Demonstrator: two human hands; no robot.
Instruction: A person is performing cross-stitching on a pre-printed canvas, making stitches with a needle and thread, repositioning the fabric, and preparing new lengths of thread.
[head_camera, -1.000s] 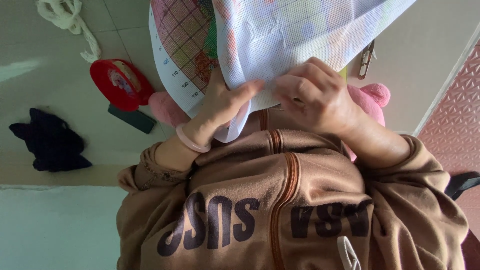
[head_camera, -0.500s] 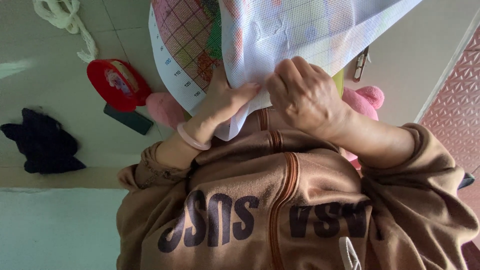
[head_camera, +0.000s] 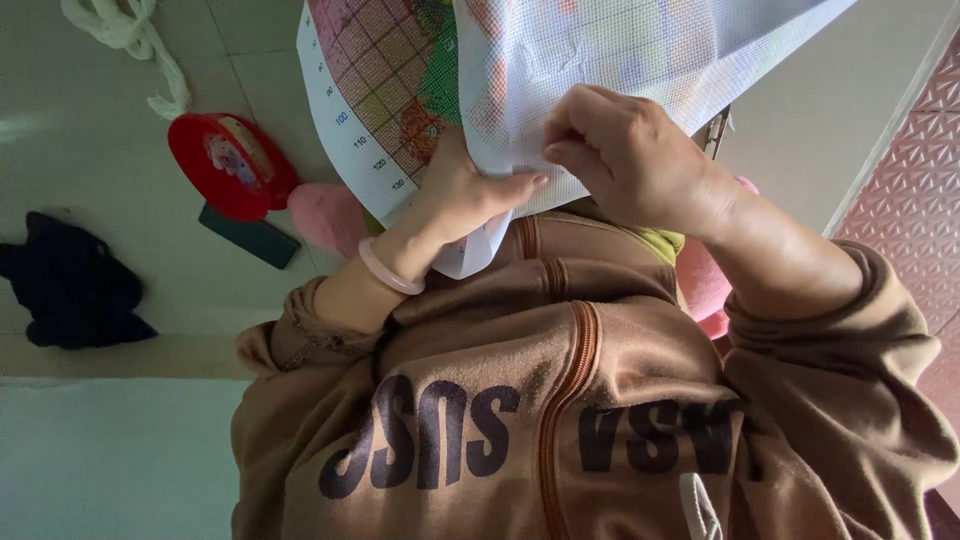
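Cross-stitch cloth (head_camera: 620, 60) gripped by left hand (head_camera: 465, 190) underneath, right hand (head_camera: 625, 155) fingertips pinched on its edge

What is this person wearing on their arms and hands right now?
Both arms are in the sleeves of a brown zip-up hoodie with dark lettering across the chest, the cuffs pushed back from the wrists. The left hand has a pale pink bangle around its wrist. The right hand is bare, with no ring or glove visible.

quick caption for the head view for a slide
Left hand holds white gridded cross-stitch cloth while right hand pinches it, above brown zipped hoodie.
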